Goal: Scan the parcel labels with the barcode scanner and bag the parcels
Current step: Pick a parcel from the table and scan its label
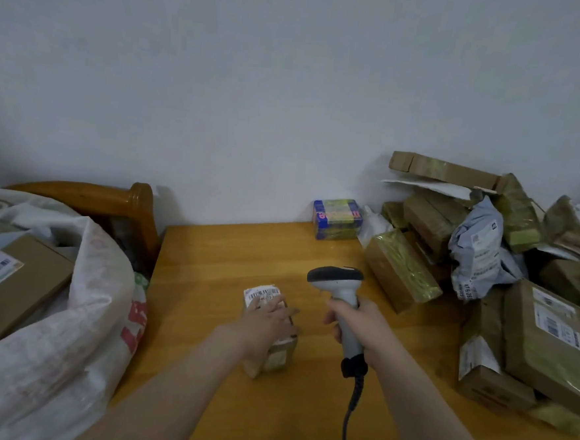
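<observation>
Risk first: the left hand (270, 316) lies flat on top of the small parcel (272, 356), fingers mostly straight and gripping nothing, and the fingertips overlap the near edge of its label (262, 292). If the barcode is partly covered, I'd expect a failed or partial read. Second worry: the barcode scanner (337, 285) seems to face ahead toward the wall rather than down at the label, so it likely needs tilting left and down; pull the trigger before that and it could catch a stray code instead. The right hand (360, 324) is wrapped fully round the scanner's handle, and whether a finger is on the trigger I can't tell. The cable (351, 406) hangs off the near table (210, 265) edge between the forearms and could snag or drag on a quick swing. The heap of parcels (484, 267) sits close on the right, and a wide elbow might knock it. Position: the small parcel rests on the table directly under the left hand and just left of the scanner hand — apart from it, not touching. The open sack (80, 308), with a box (13, 279) already inside, is off the table's left edge, so bagging means a leftward carry.
</observation>
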